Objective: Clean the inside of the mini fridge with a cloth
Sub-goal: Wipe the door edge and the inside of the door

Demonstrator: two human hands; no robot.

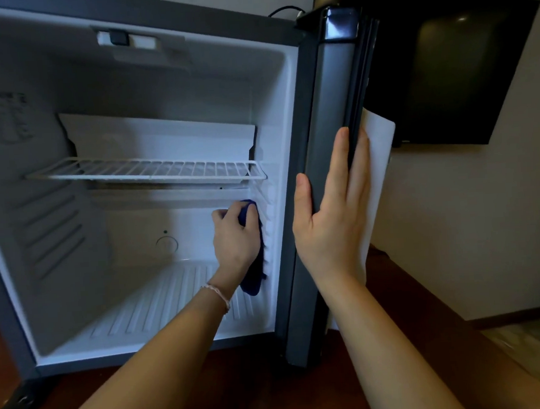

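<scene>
Inside the open white-lined mini fridge (131,133), below its white wire shelf (146,172), the left hand (234,238) clamps a dark blue cloth (255,246) against the ribbed right wall. The right hand (332,213), fingers straight, rests on the dark grey door (329,106).

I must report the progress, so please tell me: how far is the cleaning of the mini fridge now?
Done: the door is open and the fridge looks empty. In hand: the left hand presses the blue cloth against the ribbed right inner wall, while the right hand steadies the door. Left: probably the wire shelf, floor and left wall; no wiped areas are visible.
</scene>
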